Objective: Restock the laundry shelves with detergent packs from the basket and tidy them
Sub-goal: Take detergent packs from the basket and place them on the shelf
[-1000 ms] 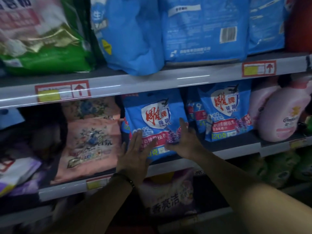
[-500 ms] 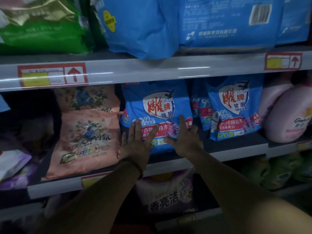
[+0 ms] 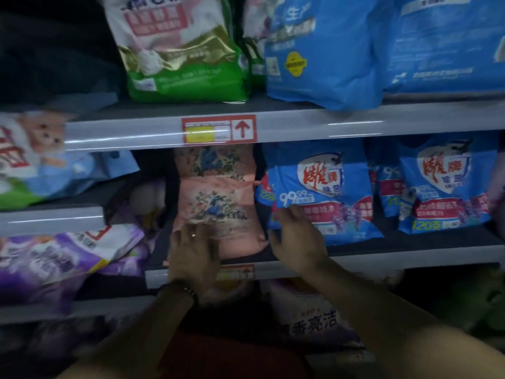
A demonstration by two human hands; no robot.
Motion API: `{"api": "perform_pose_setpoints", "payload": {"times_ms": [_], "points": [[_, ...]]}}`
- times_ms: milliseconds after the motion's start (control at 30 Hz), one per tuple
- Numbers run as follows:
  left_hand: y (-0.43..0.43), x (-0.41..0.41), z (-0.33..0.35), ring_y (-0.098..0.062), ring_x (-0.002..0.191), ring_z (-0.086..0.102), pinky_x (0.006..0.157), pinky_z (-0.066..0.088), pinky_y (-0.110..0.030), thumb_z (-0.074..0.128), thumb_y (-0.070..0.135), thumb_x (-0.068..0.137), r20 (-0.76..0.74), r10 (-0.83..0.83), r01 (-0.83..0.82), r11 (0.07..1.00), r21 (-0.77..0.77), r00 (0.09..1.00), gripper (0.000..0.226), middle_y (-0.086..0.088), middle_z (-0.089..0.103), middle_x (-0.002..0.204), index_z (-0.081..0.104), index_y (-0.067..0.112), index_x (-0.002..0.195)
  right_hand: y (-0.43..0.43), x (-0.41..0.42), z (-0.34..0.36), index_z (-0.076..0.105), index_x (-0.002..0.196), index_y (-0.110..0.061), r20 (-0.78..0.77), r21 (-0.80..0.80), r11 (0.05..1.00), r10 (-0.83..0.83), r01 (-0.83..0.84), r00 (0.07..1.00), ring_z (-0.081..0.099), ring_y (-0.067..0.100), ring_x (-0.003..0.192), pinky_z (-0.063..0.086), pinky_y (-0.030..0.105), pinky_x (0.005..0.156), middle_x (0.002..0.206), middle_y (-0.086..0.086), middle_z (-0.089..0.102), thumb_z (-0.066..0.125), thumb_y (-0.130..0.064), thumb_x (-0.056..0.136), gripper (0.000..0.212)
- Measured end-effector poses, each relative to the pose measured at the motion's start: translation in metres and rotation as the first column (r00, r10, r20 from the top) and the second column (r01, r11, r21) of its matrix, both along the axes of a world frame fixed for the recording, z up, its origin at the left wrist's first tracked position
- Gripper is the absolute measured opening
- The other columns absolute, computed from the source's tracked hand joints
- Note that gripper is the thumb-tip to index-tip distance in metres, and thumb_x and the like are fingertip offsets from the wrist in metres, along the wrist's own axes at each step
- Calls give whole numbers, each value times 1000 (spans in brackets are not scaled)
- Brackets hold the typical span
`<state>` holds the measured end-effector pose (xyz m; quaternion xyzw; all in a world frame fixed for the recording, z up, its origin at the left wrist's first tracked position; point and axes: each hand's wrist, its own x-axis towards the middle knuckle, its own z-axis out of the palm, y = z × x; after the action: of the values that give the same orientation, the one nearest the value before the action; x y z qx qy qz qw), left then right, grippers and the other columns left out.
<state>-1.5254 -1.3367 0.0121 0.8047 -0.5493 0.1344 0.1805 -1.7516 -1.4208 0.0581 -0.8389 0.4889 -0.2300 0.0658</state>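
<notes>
Head view, dim, some motion blur.

Left hand (image 3: 194,255): lies flat on the lower left part of the pink floral soft plastic detergent pack (image 3: 218,209). Its fingers (image 3: 191,236) are straight, slightly spread and press the pack face, gripping nothing. There is a ring on one finger and a dark bracelet (image 3: 180,289) at the wrist.

Pink pack: stands at the front of the grey metal middle shelf (image 3: 382,259), leaning back against a second pink floral pack (image 3: 216,162) behind it.

Right hand (image 3: 297,239): its fingers (image 3: 287,213) lie extended on the lower left corner of the blue soft plastic detergent pack (image 3: 322,187), uncurled. The thumb is spread toward the pink pack's right edge.

Blue pack: upright on the same shelf, just right of the pink pack and touching it. A matching blue pack (image 3: 442,184) stands further right.

Upper shelf: green-and-white bag (image 3: 185,56), large blue bag (image 3: 328,50), red price label (image 3: 218,129) on the shelf edge. At far left, a purple pack (image 3: 54,258).
</notes>
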Motion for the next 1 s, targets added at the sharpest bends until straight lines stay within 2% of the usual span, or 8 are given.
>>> {"api": "perform_pose_setpoints", "payload": {"times_ms": [100,233,300,400,500,633,800,1000], "points": [[13,46,-12,-43,106,53,91,40,-52,36,55,95,-13,142,-139,983,123,990,56,-17,62,119,61,14,123,8,42,2,53,130,-16,28,50,999,10,-12,1000,63,37,115,54,44,86,130,12,58,63,-49,95,49],[6,75,-12,-49,111,62,94,49,-50,57,62,87,-367,204,-171,978,120,907,75,-28,65,123,59,4,134,-1,73,7,61,132,-15,21,289,954,-87,77,996,66,35,118,57,42,92,127,13,68,65,-58,94,57],[-18,108,-35,-46,102,68,88,56,-49,46,75,73,-540,183,-158,983,92,821,92,-25,71,116,59,9,136,-7,81,11,69,126,-17,79,441,894,-120,74,990,73,34,103,59,34,78,115,11,75,67,-59,94,53],[-32,119,-33,-31,120,66,102,53,-39,48,87,66,-643,177,-108,983,145,745,99,-7,68,135,56,22,140,-18,89,10,63,92,-21,237,658,748,-311,83,921,71,26,67,48,22,41,89,5,69,81,-51,87,35],[-16,89,8,-29,122,65,102,49,-31,84,63,66,-730,171,-97,985,143,661,85,-4,70,131,64,20,136,-30,93,8,53,84,-16,187,733,667,-388,135,902,64,19,54,43,24,41,76,4,65,90,-43,79,47],[-20,90,13,-22,117,65,106,48,-31,89,31,77,-833,144,-20,987,158,535,58,-3,71,126,70,10,127,-43,98,9,53,89,-8,114,786,592,-420,176,901,43,15,46,37,29,48,62,7,53,96,-30,74,51],[-23,90,15,-27,113,69,104,52,-38,86,18,81,-813,95,-34,995,93,574,35,-9,77,115,78,8,114,-44,99,-4,68,97,-6,172,683,710,-386,173,906,61,22,66,52,35,60,78,7,67,98,-35,67,52],[-35,84,29,-23,109,71,99,56,-38,82,18,85,-766,-38,-126,980,-155,642,39,-2,79,113,76,22,122,-48,104,-8,70,102,-19,465,368,927,-254,76,848,71,20,91,62,43,82,100,-5,74,84,-29,83,25]]}}
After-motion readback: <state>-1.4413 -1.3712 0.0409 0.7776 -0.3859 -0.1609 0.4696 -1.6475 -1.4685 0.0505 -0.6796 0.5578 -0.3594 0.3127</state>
